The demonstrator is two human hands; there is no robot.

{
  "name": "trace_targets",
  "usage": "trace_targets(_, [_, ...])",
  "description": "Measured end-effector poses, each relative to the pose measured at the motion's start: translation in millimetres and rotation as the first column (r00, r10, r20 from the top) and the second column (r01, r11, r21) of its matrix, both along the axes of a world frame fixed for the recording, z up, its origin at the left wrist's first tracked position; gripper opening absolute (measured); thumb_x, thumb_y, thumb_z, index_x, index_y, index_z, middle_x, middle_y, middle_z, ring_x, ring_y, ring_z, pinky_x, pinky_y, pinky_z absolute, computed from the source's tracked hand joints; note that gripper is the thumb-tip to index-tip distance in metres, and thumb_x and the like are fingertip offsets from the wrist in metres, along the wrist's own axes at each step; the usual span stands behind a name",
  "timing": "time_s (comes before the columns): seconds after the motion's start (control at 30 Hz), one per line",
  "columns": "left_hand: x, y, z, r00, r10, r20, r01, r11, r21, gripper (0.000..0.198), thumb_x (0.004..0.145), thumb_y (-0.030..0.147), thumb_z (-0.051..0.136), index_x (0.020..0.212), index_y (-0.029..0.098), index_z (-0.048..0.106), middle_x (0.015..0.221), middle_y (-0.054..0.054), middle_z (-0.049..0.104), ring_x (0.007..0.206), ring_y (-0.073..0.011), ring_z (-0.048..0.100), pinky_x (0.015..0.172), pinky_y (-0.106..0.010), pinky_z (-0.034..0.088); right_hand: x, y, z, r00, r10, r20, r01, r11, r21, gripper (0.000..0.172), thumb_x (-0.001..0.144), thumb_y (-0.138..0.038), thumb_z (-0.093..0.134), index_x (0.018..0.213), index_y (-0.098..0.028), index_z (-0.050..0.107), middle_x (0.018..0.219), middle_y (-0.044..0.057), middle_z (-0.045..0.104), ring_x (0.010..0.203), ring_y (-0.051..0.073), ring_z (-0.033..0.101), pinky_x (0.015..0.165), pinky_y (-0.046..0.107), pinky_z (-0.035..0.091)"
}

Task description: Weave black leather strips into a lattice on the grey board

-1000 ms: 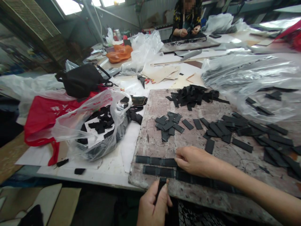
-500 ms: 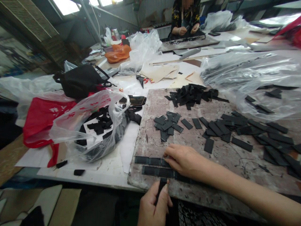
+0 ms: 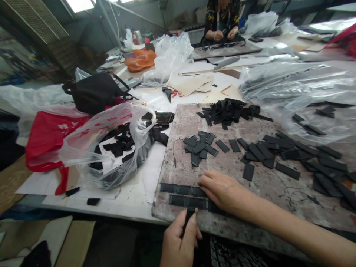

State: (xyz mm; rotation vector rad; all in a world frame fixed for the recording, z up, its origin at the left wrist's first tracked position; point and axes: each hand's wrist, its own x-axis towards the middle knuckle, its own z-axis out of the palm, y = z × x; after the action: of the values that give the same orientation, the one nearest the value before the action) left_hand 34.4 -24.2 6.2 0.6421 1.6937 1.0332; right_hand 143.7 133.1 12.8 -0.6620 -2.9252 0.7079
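Two rows of black rectangular strips (image 3: 183,195) lie end to end near the front edge of a worn grey board (image 3: 222,167). My right hand (image 3: 222,191) rests palm down on these rows, fingers curled and pressing on the strips. My left hand (image 3: 179,241) is below the board's edge, pinching a black strip (image 3: 188,218) upright between thumb and fingers. A small heap of short black pieces (image 3: 198,146) lies just beyond my right hand. More black pieces (image 3: 230,111) are piled at the board's far side, and long strips (image 3: 292,155) spread to the right.
A clear plastic bag (image 3: 108,148) with black pieces sits left of the board, beside a red bag (image 3: 52,137) and a black bag (image 3: 94,91). A large clear plastic sheet (image 3: 300,92) covers the right. Another person (image 3: 222,26) works at the table's far end.
My right hand slid left along the rows of strips, then drew back a little. My left hand, still pinching its strip, has risen slightly toward the board's edge.
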Motion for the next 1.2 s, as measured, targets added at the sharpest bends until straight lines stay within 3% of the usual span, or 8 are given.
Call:
trace_targets(0.17, [3,7,-0.1,0.978,0.089,0.19,-0.082,0.996,-0.046,0.05,0.077,0.057,0.052,0.102,0.014,0.057,0.059,0.003,0.049,0.048,-0.0079,0.039,0.043,-0.019,0.027,3,-3,3.7,0.999,-0.04,-0.008,0.039,0.997,-0.06,0.015,0.088,-0.013,0.042,0.084,-0.014,0.056,0.084,0.008,0.054,0.076,0.018,0.051,0.068,0.028,0.041])
trace_targets(0.27, [5,13,-1.5,0.93,0.116,0.349,-0.1,0.993,-0.063,0.055,0.068,0.061,0.059,0.098,0.015,0.055,0.056,0.004,0.049,0.042,-0.0059,0.034,0.038,-0.018,0.021,6,-7,13.3,0.99,-0.107,-0.093,0.078,0.96,-0.267,0.015,0.088,-0.017,0.044,0.085,-0.015,0.058,0.083,0.006,0.056,0.076,0.016,0.052,0.068,0.026,0.041])
trace_targets(0.43, [13,23,6.8,0.919,-0.015,0.393,0.027,0.999,-0.023,0.044,0.07,0.057,0.06,0.061,0.015,0.05,0.042,0.007,0.038,0.036,-0.0028,0.026,0.038,-0.019,0.015,15,-17,25.9,0.966,-0.241,-0.098,0.124,0.758,-0.64,0.006,0.08,-0.02,0.055,0.077,-0.016,0.058,0.069,-0.001,0.055,0.06,0.01,0.048,0.055,0.019,0.035])
trace_targets(0.6, [24,29,13.3,0.927,-0.027,0.375,0.043,0.998,-0.035,0.041,0.067,0.054,0.064,0.062,0.016,0.05,0.045,0.005,0.047,0.036,-0.003,0.028,0.038,-0.019,0.017,35,-18,26.3,0.922,-0.386,0.035,0.263,0.556,-0.789,0.013,0.078,-0.025,0.053,0.069,-0.016,0.05,0.058,-0.004,0.045,0.054,0.009,0.04,0.048,0.018,0.03])
trace_targets(0.7, [27,33,9.9,0.932,0.011,0.363,0.007,0.999,-0.05,0.04,0.064,0.053,0.066,0.065,0.016,0.051,0.046,0.005,0.049,0.035,-0.0031,0.027,0.039,-0.019,0.018,48,-16,26.1,0.904,-0.408,0.124,0.345,0.527,-0.777,0.019,0.075,-0.03,0.056,0.065,-0.016,0.047,0.055,-0.004,0.042,0.051,0.009,0.037,0.046,0.018,0.027])
trace_targets(0.9, [21,34,7.9,0.996,0.062,0.059,-0.064,0.997,0.038,0.033,0.072,0.049,0.061,0.075,0.016,0.062,0.051,0.004,0.049,0.044,-0.0076,0.036,0.045,-0.02,0.029,61,-3,20.3,0.849,-0.472,0.236,0.46,0.442,-0.77,0.018,0.077,-0.032,0.053,0.068,-0.016,0.05,0.055,-0.002,0.05,0.047,0.009,0.042,0.043,0.018,0.029])
trace_targets(1.07, [16,26,7.9,0.992,0.025,-0.127,-0.019,0.999,0.05,0.03,0.077,0.044,0.056,0.083,0.017,0.066,0.056,0.001,0.055,0.055,-0.0136,0.051,0.055,-0.023,0.041,60,6,8.4,0.829,-0.501,0.25,0.494,0.445,-0.746,0.017,0.078,-0.028,0.052,0.067,-0.015,0.052,0.057,-0.001,0.055,0.046,0.008,0.044,0.042,0.018,0.031])
trace_targets(1.2, [11,23,1.7,0.932,-0.085,-0.353,0.123,0.989,0.086,0.038,0.083,0.036,0.048,0.114,0.016,0.06,0.094,-0.009,0.07,0.086,-0.0205,0.063,0.08,-0.029,0.048,56,9,3.8,0.81,-0.513,0.285,0.522,0.407,-0.75,0.017,0.079,-0.024,0.052,0.065,-0.014,0.051,0.061,0.001,0.059,0.043,0.007,0.045,0.043,0.018,0.033])
